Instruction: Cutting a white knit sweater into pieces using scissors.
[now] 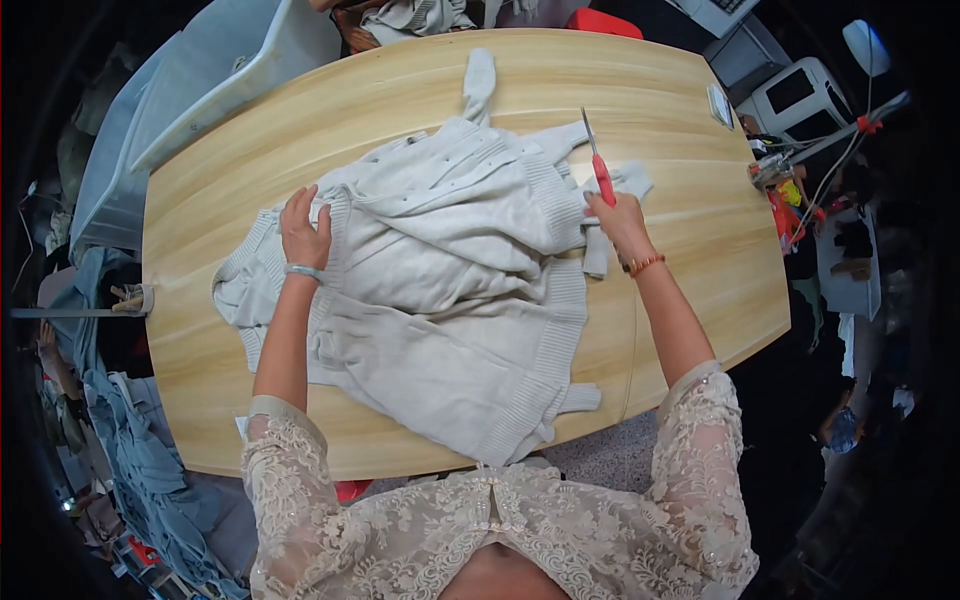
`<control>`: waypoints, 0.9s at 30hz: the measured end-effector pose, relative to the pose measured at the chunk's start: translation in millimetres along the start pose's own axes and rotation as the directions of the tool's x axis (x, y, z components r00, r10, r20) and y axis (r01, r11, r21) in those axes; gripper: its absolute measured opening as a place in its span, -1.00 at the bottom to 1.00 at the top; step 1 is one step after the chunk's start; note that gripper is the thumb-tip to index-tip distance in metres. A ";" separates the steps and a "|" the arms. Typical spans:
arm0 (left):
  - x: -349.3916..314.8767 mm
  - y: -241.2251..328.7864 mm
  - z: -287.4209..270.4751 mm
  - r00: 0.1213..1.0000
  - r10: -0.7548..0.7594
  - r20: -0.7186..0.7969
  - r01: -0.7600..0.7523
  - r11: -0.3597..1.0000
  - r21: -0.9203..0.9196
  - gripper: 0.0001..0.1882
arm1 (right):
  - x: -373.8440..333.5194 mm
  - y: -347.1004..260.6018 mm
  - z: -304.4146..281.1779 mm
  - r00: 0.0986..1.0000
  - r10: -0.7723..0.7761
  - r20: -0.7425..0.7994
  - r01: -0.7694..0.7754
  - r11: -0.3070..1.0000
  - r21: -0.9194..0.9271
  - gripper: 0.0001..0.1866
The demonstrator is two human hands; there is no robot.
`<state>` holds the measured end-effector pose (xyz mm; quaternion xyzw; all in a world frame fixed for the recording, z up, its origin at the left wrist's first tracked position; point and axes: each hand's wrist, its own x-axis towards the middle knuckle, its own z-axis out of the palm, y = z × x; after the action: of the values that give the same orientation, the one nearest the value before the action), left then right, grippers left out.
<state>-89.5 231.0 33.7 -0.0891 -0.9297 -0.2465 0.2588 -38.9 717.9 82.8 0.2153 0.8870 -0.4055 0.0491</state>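
Left of the frame's centre, I see the left hand (pixel 306 236) resting on a pale knit cardigan (pixel 440 265), its grip apart. Upper right, the right hand (pixel 622 226) clamps red-handled scissors (pixel 602 180).

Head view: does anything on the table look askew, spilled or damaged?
Mildly askew: the pale knitwear lies rumpled rather than flat on the table, with deep creases across its middle and narrow ends poking out at differing angles. No spill shows; folds could hide damage.

table (pixel 700 260): lt wood
tubs (pixel 285 65): pale plastic, top l.
lamp (pixel 866 48): pale, top r.
cloth (pixel 150 455): blue, heaped, btm l.
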 end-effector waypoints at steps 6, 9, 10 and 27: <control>28.5 -29.4 31.5 0.971 -0.046 0.233 0.063 0.996 -0.066 -0.41 | 96.9 -47.7 51.8 0.993 0.024 -0.116 -0.044 0.985 -0.167 -0.52; 28.3 -33.2 38.0 0.957 -0.047 0.288 0.081 0.991 -0.108 -0.36 | 103.5 -56.1 79.7 0.995 0.086 -0.052 -0.096 0.966 -0.238 -0.42; 27.3 -34.1 39.4 0.956 -0.049 0.289 0.087 0.989 -0.118 -0.36 | 103.1 -55.4 87.3 0.992 0.092 -0.085 -0.111 0.958 -0.266 -0.42; 6.4 36.2 -82.3 0.987 0.138 0.081 -0.111 0.956 -0.273 -0.71 | -46.9 -9.4 -73.9 0.989 -0.148 -0.015 0.148 0.974 0.169 -0.82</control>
<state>-48.3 221.0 113.3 -0.1936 -0.8920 -0.3483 0.2132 5.9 751.2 150.9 0.1525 0.8628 -0.4820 -0.0005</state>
